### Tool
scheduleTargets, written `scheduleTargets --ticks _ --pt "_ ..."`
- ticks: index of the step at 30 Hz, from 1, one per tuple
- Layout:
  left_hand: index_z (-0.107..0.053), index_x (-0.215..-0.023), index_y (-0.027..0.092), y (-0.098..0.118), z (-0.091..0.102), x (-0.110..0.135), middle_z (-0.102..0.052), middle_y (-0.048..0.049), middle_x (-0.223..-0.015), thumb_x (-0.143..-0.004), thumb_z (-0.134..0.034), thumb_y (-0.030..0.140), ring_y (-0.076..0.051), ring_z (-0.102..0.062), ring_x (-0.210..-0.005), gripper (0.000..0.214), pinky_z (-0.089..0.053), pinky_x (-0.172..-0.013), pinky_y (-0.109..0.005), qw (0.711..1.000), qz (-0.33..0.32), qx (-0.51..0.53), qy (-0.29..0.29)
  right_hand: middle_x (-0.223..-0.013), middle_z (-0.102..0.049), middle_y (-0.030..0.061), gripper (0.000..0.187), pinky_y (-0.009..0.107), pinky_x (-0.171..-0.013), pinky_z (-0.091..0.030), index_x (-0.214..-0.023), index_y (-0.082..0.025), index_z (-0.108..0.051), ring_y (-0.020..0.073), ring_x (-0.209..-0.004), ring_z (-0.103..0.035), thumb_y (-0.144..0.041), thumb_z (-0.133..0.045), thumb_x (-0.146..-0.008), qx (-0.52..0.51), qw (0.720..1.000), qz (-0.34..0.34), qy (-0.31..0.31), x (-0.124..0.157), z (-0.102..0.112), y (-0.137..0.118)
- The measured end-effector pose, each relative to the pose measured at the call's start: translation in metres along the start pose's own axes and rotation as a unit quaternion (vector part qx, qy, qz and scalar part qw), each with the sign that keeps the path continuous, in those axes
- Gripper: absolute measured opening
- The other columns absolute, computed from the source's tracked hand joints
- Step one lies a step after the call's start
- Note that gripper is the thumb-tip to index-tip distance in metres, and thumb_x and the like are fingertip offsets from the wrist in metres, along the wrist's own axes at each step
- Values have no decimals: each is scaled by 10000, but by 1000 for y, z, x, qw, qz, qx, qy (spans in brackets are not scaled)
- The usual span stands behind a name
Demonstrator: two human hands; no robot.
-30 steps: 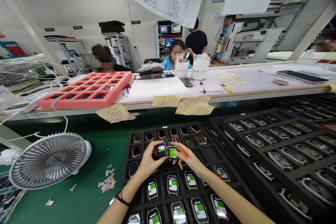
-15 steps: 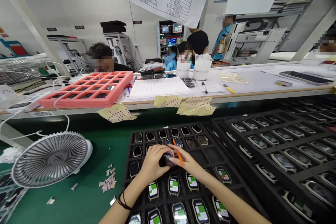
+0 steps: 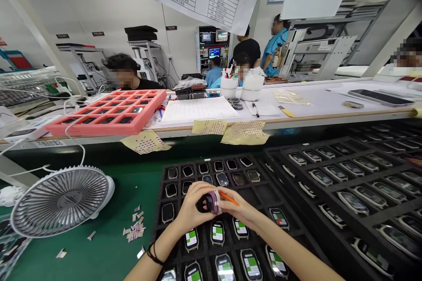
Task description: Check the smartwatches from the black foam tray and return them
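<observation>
My left hand is closed round a small smartwatch body with a purplish side, held on edge over the black foam tray. My right hand pinches the same watch body from the right and also carries a thin orange stick between its fingers. Below my hands, the tray's near rows hold watch bodies with lit green-and-white screens. Its far rows hold watch bodies with dark screens.
A second black tray of watch bodies lies to the right. A small white fan and paper scraps sit on the green mat at left. On the raised shelf are a pink tray, papers and cups. Several people work beyond.
Two lit watch bodies were held face up, one in each hand. Both hands have since come together and lowered a little, and the watch body now stands on edge with its screen turned away.
</observation>
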State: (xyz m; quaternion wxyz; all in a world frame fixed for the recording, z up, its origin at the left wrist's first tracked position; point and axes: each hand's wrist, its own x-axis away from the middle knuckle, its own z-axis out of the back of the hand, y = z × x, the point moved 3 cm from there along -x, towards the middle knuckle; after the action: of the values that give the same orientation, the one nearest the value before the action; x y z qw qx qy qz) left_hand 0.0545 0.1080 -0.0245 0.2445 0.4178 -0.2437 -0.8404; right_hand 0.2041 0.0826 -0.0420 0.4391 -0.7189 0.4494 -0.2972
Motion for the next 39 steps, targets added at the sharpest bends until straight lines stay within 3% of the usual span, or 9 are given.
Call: scheduleTargets --ticks 6,14,18,21,24,30,39 --pt "-586 -1095 238 1 -2 0 -636 -83 -1106 -668 -722 172 -266 -541 -1056 454 -423 -920 -449 1000 0 -3 -6 -928 -678 44 408 381 -861 -474 -1088 -206 -593 212 -879 -659 -303 -737 -719 16 999 40 7 -1 -5 0" --pt "-603 -1082 233 0 -2 -2 -627 -94 -1119 -666 -733 172 -270 -546 -1068 440 -431 -929 -458 1000 11 -1 3 -969 -675 43 381 372 -873 -482 -1058 -233 -607 233 -983 -626 -399 -714 -732 123 986 92 68 -3 -3 -1" --pt "-610 -1093 233 -6 1 -1 -563 -115 -1230 -652 -754 181 -289 -514 -1143 466 -427 -955 -469 999 51 -3 9 -907 -697 68 415 360 -764 -519 -1125 -218 -628 202 -806 -657 -515 -500 -866 114 972 163 128 1 8 -13" --pt "-596 -1114 219 -11 1 1 -618 -109 -1169 -671 -743 184 -275 -566 -1087 468 -453 -931 -452 997 75 13 6 -661 -687 66 498 320 -574 -510 -853 -166 -733 170 -550 -618 -529 -395 -908 130 949 232 168 12 12 -26" --pt "-597 -1115 210 -14 1 4 -674 -91 -1085 -667 -750 206 -266 -615 -1003 474 -482 -890 -436 995 102 0 8 -467 -616 51 565 273 -414 -433 -576 -159 -702 141 -388 -535 -522 -415 -900 153 932 260 200 21 11 -31" --pt "-607 -1114 210 -15 1 5 -682 -88 -1088 -652 -761 222 -265 -628 -990 488 -494 -881 -427 994 111 -13 13 -400 -575 41 593 235 -346 -379 -507 -161 -663 121 -331 -494 -538 -416 -893 159 921 271 233 24 8 -31" --pt "-624 -1086 189 -13 -1 4 -689 -92 -1064 -643 -757 203 -259 -643 -976 463 -510 -883 -415 994 110 3 17 -415 -575 36 596 234 -353 -367 -518 -169 -660 112 -338 -486 -486 -369 -930 208 905 292 230 26 8 -27"
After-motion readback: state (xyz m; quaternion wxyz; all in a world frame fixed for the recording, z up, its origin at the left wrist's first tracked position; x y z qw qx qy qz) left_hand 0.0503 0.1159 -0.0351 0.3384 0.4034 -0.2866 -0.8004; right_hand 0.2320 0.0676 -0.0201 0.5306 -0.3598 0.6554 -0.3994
